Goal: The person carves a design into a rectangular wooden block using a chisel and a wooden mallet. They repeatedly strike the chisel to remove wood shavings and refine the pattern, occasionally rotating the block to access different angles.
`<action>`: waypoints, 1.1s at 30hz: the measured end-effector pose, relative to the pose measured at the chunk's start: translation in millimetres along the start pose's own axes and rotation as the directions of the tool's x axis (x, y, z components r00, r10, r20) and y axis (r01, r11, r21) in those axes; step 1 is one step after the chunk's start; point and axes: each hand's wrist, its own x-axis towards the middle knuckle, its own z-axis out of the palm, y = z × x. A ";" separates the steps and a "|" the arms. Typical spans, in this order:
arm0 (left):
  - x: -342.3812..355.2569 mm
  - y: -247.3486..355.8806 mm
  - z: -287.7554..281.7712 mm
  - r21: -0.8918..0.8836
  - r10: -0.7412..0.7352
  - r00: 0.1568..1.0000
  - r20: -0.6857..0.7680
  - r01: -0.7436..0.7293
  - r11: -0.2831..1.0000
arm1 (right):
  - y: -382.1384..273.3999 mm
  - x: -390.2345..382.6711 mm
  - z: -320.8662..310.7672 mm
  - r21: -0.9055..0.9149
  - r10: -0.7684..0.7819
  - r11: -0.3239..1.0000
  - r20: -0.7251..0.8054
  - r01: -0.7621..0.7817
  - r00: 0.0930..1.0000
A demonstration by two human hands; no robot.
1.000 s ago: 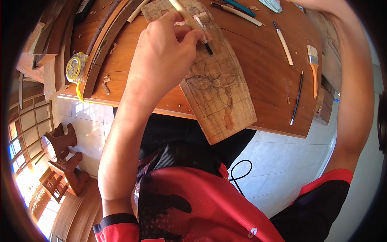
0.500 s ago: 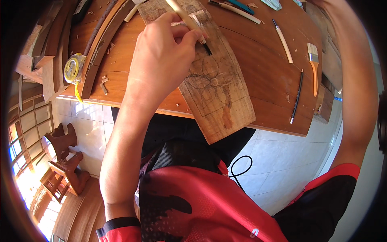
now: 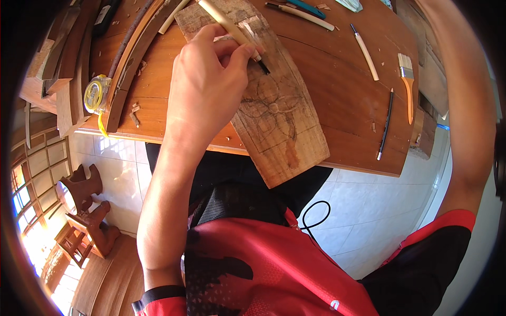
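My left hand [image 3: 208, 84] is closed around a wood-carving chisel [image 3: 226, 22] with a pale wooden handle. Its short dark blade points down and to the right, over a worn wooden board [image 3: 311, 142]. A flower outline is drawn in dark lines on the board, and a patch of lighter cut wood shows beside the chisel. The board lies aslant, its near end jutting past the table edge. From the right my other forearm [image 3: 464, 73] stretches up to the top edge, where the right hand is out of sight.
On the brown table [image 3: 337, 95] lie another chisel [image 3: 365, 55], a brush [image 3: 406, 87], a black pencil [image 3: 386, 124] and further tools [image 3: 300, 15] at the far side. Left of the board are a curved wooden piece [image 3: 124, 76], a tape measure [image 3: 96, 95] and wood chips [image 3: 135, 115].
My left hand and the chisel have shifted slightly left in the picture, with the board and table shifting likewise. The right hand has slipped out past the top edge.
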 end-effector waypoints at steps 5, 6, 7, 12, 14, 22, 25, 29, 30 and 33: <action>-1.9 1.0 -0.7 0.030 0.015 1.000 -0.008 -0.015 0.999 | 1.3 3.5 8.0 -0.028 -0.021 0.999 -0.066 0.019 0.998; -2.1 1.3 -0.8 0.028 0.004 1.000 -0.011 -0.004 1.000 | -0.6 1.0 9.5 -0.050 -0.051 0.998 -0.077 0.047 0.996; -2.3 2.2 -0.4 0.026 -0.005 1.000 -0.014 0.005 1.000 | -2.3 -1.7 10.2 -0.072 -0.079 0.995 -0.088 0.072 0.993; -3.5 -1.2 1.8 -0.026 -0.004 1.000 -0.015 0.004 1.000 | -9.3 17.3 -24.9 0.112 0.050 0.991 0.187 -0.071 0.981; -3.2 -1.9 2.0 -0.029 0.010 1.000 -0.010 -0.011 1.000 | 0.3 0.7 7.1 -0.078 -0.151 0.986 -0.086 0.144 0.985; -9.3 4.8 1.2 -0.011 -0.024 1.000 -0.007 0.024 1.000 | -7.6 2.0 -3.2 -0.105 -0.074 0.991 0.050 0.079 0.996; -11.4 6.9 1.6 -0.013 -0.033 0.999 -0.020 0.033 0.999 | -17.3 10.1 -9.0 -0.071 0.017 0.997 0.091 -0.011 0.996; -13.2 13.4 2.5 0.009 -0.029 0.998 -0.052 0.029 1.000 | -27.2 13.9 -17.6 -0.013 0.120 0.993 0.176 -0.120 0.977; -14.6 15.4 2.9 0.014 -0.043 0.997 -0.058 0.044 0.999 | -27.6 13.4 -18.0 0.005 0.110 0.994 0.170 -0.113 0.979; -17.3 18.3 5.2 0.015 -0.070 0.995 -0.074 0.071 0.997 | -25.2 15.7 -22.4 0.056 0.061 0.996 0.197 -0.074 0.979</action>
